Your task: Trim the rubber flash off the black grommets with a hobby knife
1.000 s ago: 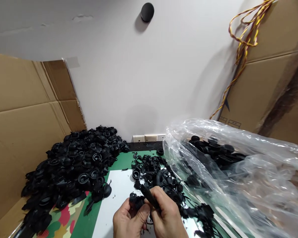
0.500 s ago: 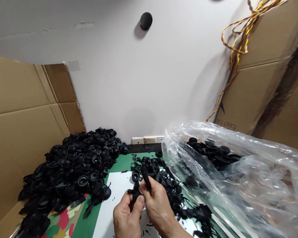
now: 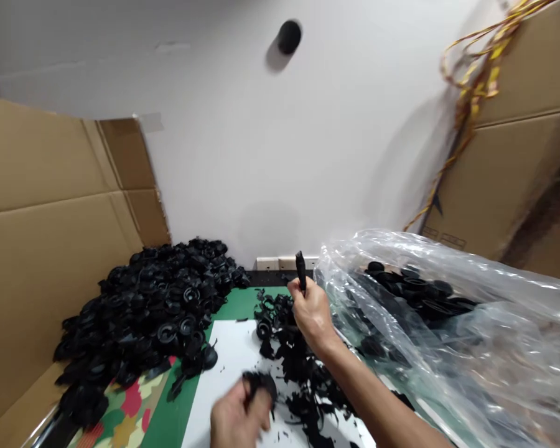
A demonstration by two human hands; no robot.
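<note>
My left hand (image 3: 237,418) is low in the view, blurred, with fingers closed on a black ribbed rubber part (image 3: 260,382) over the white sheet (image 3: 224,367). My right hand (image 3: 310,311) is stretched forward above the heap of black rubber scraps (image 3: 298,361), its fingers closed round a black-handled tool (image 3: 301,271) that stands upright. The right hand is next to the near edge of the clear plastic bag (image 3: 448,336).
A big pile of black rubber parts (image 3: 154,311) lies at the left against a cardboard wall (image 3: 42,249). More black parts (image 3: 415,292) sit inside the plastic bag. Green mat (image 3: 236,303), wall sockets (image 3: 280,263), cardboard boxes (image 3: 518,168) and yellow-red wires (image 3: 471,81) at right.
My right hand has left the left hand and moved forward and up with the tool, toward the bag. The left hand dropped lower with the rubber part and is blurred.
</note>
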